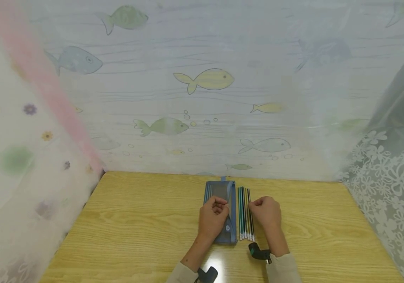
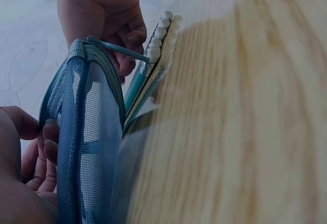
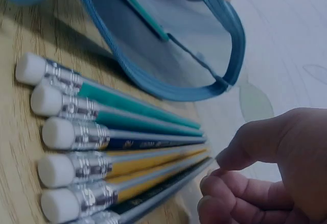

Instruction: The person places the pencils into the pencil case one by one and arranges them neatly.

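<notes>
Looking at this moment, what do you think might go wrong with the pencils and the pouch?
The loose pencils lie close together, so the right hand beside them might nudge some out of line. The soft mesh pouch has its edge pinched by the left hand; if that slips, the opening could sag and catch a pencil.

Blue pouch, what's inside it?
In the pouch, a green pencil shows through the opening, and slim shafts through the mesh. The left hand covers part, so the full contents can't be seen.
</notes>
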`<state>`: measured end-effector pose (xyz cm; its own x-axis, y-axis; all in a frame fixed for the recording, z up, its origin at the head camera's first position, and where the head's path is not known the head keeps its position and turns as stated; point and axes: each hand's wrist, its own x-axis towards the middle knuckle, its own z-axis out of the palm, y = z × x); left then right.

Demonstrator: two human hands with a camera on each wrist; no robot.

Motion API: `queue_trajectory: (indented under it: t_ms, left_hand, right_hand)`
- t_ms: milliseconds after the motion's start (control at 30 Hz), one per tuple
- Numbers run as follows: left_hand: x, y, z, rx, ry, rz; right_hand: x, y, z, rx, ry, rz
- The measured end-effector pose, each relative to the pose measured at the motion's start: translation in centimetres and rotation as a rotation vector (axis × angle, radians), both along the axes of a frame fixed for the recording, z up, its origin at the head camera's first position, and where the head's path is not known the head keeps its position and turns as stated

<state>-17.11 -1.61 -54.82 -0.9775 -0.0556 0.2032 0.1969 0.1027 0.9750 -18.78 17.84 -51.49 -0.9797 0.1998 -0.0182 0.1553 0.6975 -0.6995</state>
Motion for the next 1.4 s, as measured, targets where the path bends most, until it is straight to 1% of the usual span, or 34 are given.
queue_trajectory:
  t_ms: [100, 233, 333, 433, 633, 800, 1067, 1233, 1400]
  left_hand:
    - [0.0, 0.0, 0.0, 0.002, -0.008, 0.001]
    - [-0.1, -0.1, 0.0, 0.005, -0.025, 0.004]
    - [-0.1, -0.1, -0.1, 0.008, -0.028, 0.005]
    - [-0.2, -0.1, -0.1, 0.008, -0.025, 0.005]
    - [-0.1, 0.0, 0.0, 0.009, -0.031, 0.006]
    - [0.0, -0.1, 0.1, 0.006, -0.030, 0.005]
    - [-0.1, -0.1, 0.1, 0.022, -0.023, 0.001]
    - [0.0, 0.0, 0.1, 0.031, -0.019, 0.005]
    - [0.1, 0.0, 0.1, 0.040, -0.021, 0.010]
  right_hand:
    - [0.0, 0.2, 0.0, 0.015, -0.022, -0.008]
    - [0.2, 0.3, -0.1, 0.041, -0.082, -0.012]
    - [0.2, 0.2, -0.1, 0.064, -0.125, -0.014]
    - [0.2, -0.1, -0.1, 0.095, -0.147, -0.023]
    - [0.4, -0.6, 0.0, 0.177, -0.142, -0.056]
    - [0.5, -0.6, 0.0, 0.192, -0.136, -0.072]
    - [0.5, -0.4, 0.0, 0.177, -0.145, -0.057]
    - [0.6, -0.3, 0.3, 0.155, -0.116, -0.045]
    - [0.6, -0.3, 0.9, 0.105, -0.083, -0.032]
